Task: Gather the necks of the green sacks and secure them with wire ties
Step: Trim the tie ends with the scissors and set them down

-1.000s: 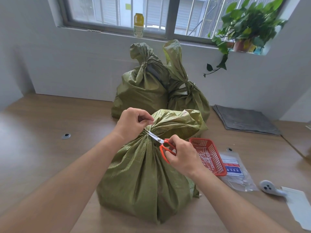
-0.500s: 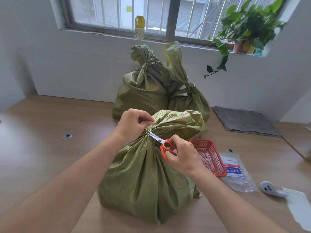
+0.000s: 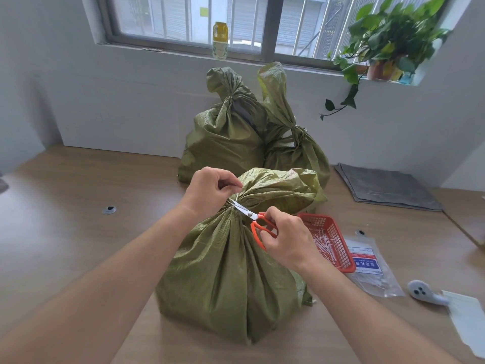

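Observation:
A green sack stands in front of me on the wooden table, its neck gathered and bound by a white tie. My left hand pinches the tie's free end upward at the neck. My right hand grips orange-handled scissors, whose blades sit at the tie just above the neck. Two more green sacks, a left one and a right one, stand behind against the wall with their necks tied.
A red basket of white ties sits right of the near sack, with a clear tie packet, a white tool and paper beyond it. A grey mat lies at the back right. A bottle and a plant stand on the windowsill.
My hands hold nearly the same pose. The scissor blades have stayed at the tie by the neck, and the view has shifted slightly.

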{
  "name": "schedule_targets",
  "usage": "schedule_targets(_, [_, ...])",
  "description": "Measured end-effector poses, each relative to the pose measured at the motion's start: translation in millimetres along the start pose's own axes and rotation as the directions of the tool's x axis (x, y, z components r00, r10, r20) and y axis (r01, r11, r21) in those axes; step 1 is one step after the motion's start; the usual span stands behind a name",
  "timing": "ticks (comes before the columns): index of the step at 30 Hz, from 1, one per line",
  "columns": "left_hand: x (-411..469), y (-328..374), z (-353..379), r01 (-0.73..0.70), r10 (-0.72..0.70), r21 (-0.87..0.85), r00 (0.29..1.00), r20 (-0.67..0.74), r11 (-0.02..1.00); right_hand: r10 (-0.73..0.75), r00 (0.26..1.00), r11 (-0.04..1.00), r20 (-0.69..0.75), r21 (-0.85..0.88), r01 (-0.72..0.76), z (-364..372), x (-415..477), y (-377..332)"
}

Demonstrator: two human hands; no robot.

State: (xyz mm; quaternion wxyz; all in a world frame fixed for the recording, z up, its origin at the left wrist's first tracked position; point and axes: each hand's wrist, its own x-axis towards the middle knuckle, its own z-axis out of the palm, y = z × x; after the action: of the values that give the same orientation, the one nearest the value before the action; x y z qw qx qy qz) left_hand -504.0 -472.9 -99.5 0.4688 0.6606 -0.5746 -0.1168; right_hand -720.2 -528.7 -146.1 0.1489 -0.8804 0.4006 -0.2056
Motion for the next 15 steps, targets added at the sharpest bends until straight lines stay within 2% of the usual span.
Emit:
schedule_targets(10, [-4.9,0.9,3.5,0.01,-0.01,-0.008,1.0,-0.024,1.0,-0.018,1.0,0.998,-0.022,-0.053,0.017,-5.1,-4.6,-0.8])
schedule_targets(15, [-8.0,0.5,6.7,0.024,-0.03,-0.057,0.994,-0.11,0.998,0.053,0.998,0.998,-0.033,0.032,-0.052,0.9,-7.8,0.9])
